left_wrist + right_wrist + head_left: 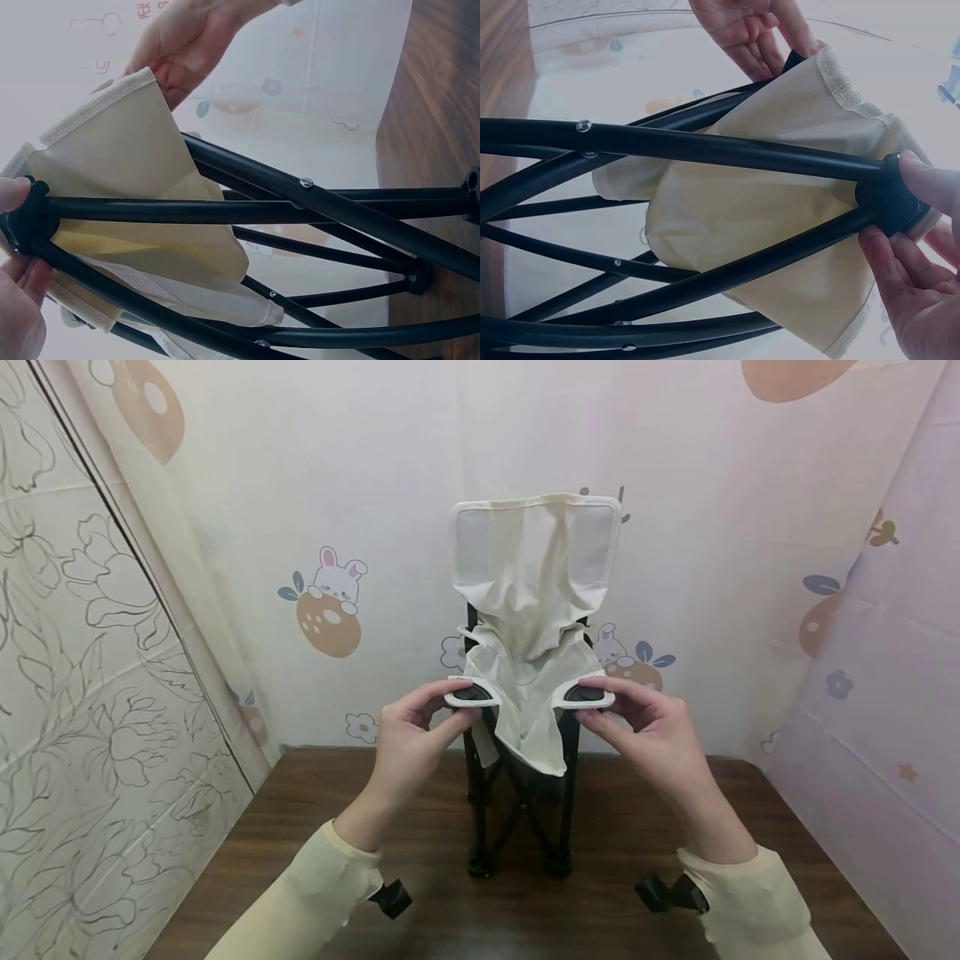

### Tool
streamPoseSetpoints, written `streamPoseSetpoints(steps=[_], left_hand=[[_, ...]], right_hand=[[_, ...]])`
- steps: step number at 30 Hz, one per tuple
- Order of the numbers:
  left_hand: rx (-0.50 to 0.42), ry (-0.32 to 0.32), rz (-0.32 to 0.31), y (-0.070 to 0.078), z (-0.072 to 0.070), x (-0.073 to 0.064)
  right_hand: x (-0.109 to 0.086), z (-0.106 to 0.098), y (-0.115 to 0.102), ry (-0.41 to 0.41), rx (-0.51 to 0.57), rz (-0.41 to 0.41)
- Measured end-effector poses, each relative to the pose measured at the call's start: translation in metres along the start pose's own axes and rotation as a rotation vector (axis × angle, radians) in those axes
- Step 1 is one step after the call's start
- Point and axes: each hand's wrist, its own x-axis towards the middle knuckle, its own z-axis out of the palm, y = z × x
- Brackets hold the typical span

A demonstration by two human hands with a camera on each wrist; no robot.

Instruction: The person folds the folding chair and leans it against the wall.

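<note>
A small folding camp chair [522, 710] with cream fabric and a black tube frame stands upright, partly folded, its seat cloth sagging between the sides. My left hand [412, 731] pinches the left front seat corner, thumb below and fingers above its black plastic joint [30, 217]. At the right front corner my right hand [652, 735] pinches the matching black joint [891, 196] the same way. The backrest [536, 552] rises behind, with pale mesh panels at both sides. Crossed black legs [521, 810] reach down to the table, close together.
The chair stands on a dark brown wooden table [300, 843]. Behind it hangs a cream curtain [337, 468] printed with rabbits and strawberries. A panel with flower line drawings [97, 693] borders the left side. Black wrist mounts [392, 899] stick out from the sleeves.
</note>
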Motion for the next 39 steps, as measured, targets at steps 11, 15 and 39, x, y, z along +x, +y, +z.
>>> streamPoseSetpoints(steps=[11,15,39], left_hand=[[0.012,-0.004,0.000,-0.0008,0.0012,0.0005],[0.019,-0.007,-0.005,-0.0002,0.0013,0.0003],[0.009,-0.026,0.006,-0.0003,0.0024,0.0023]], right_hand=[[0.0014,0.0004,0.0003,-0.006,-0.001,-0.005],[0.0023,0.0000,0.0006,-0.014,0.015,-0.021],[0.0057,0.0028,-0.0007,-0.024,0.047,-0.059]])
